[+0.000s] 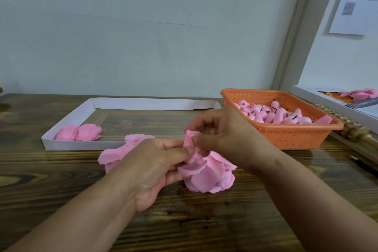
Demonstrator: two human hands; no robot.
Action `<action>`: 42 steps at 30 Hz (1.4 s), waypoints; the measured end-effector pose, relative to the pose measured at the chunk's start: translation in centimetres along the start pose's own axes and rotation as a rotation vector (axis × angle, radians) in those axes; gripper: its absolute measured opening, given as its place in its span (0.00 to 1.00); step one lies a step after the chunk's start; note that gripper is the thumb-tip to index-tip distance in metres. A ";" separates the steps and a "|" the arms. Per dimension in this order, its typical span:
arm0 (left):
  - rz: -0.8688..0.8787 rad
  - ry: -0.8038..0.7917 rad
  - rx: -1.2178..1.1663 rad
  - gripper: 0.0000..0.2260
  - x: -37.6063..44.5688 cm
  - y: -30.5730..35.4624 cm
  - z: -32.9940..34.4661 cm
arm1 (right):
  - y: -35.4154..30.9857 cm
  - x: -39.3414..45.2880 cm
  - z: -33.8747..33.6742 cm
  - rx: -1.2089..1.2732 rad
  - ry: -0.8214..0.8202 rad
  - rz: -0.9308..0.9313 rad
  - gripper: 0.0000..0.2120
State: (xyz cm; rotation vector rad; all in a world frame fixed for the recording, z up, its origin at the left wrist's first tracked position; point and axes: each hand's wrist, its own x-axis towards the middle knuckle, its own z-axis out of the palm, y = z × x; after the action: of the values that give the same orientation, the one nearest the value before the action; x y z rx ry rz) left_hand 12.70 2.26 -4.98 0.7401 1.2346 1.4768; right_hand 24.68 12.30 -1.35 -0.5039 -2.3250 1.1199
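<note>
Dark, glossy wooden table [61,190], grain running side to side, butting against the pale wall at the rear. Bears a shallow white cardboard tray [67,145] at left rear, long side parallel to the wall. Holds an orange perforated basket [296,139] at right rear, just beside the tray's right end. Carries loose pink petals [208,180] in two heaps at the middle, just in front of the tray. Supports a knobbly wooden rod [351,131] right of the basket, lying aslant, and a dark pen [362,162] near it.
</note>
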 end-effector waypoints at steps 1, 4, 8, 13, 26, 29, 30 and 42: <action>0.000 0.012 0.004 0.11 0.1 0.0 0.0 | 0.0 0.0 -0.1 -0.008 -0.010 -0.007 0.03; -0.001 0.037 0.028 0.06 0.1 0.1 0.0 | 0.0 -0.1 0.0 0.012 -0.004 -0.009 0.03; -0.010 0.047 0.042 0.12 0.0 0.0 0.0 | 0.1 0.0 0.5 0.034 0.035 0.002 0.05; -0.055 0.047 0.038 0.11 0.1 -0.1 -0.3 | 0.2 -0.2 0.7 0.037 0.004 0.009 0.08; 0.016 -0.153 -0.167 0.20 -0.8 -0.8 -1.2 | 1.2 0.0 0.4 0.075 0.101 0.078 0.09; 0.074 -0.035 -0.028 0.16 -0.9 -1.7 -0.4 | 1.3 0.0 0.8 0.077 0.093 0.071 0.08; 0.090 0.009 0.003 0.14 -0.9 -1.9 -0.1 | 1.3 -0.1 0.9 0.075 0.095 0.070 0.08; 0.129 0.115 0.023 0.05 -0.7 -2.0 0.4 | 1.1 -0.6 0.1 0.092 -0.045 0.080 0.10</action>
State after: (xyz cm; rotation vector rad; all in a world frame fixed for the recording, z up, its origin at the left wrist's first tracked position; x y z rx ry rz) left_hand 13.84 1.64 -6.63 0.7709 1.3133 1.6320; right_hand 25.25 12.58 -2.40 -0.5469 -2.2966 1.2820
